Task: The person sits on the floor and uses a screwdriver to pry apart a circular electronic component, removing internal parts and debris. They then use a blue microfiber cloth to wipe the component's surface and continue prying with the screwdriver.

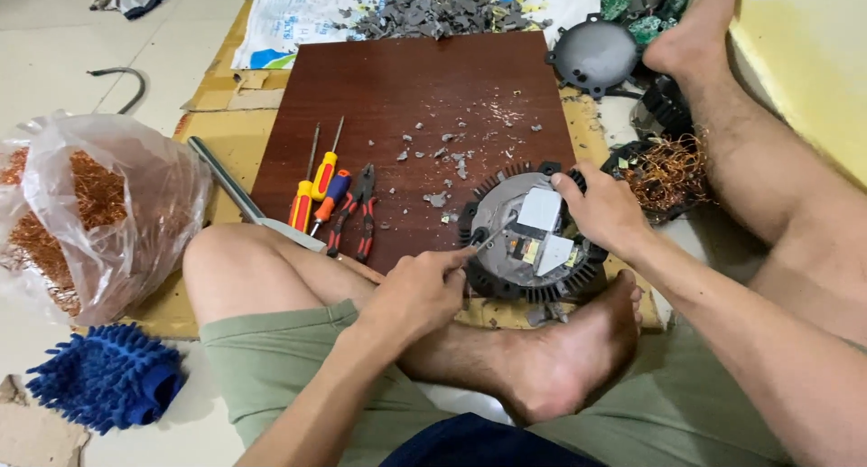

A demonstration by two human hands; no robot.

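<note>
Left hand (417, 293) clenched around the handle of a thin tool (488, 238), its metal tip pressed into the top of the round finned housing (531, 241); right hand (603, 211) clamped on the far right rim of that same housing, fingers curled over the black fins, thumb toward the pale square plate in the middle; housing resting at the near right corner of the dark wooden board (406, 97), just above a bare foot (564, 354); further left on the board, two screwdrivers (316, 189) with orange-and-yellow handles lying just beside red-handled pliers (357, 212); a grey metal rod (237, 191) slanting along the board's left edge; grey chips (456, 155) scattered across the middle of the board; a heap of grey scrap (442, 14) beyond the far edge; well left, a clear plastic bag (90, 210) stuffed with copper wire; near it, a blue chenille mitt (107, 377); right of the housing, tangled copper wire (666, 171) and a grey round cover (594, 56).
</note>
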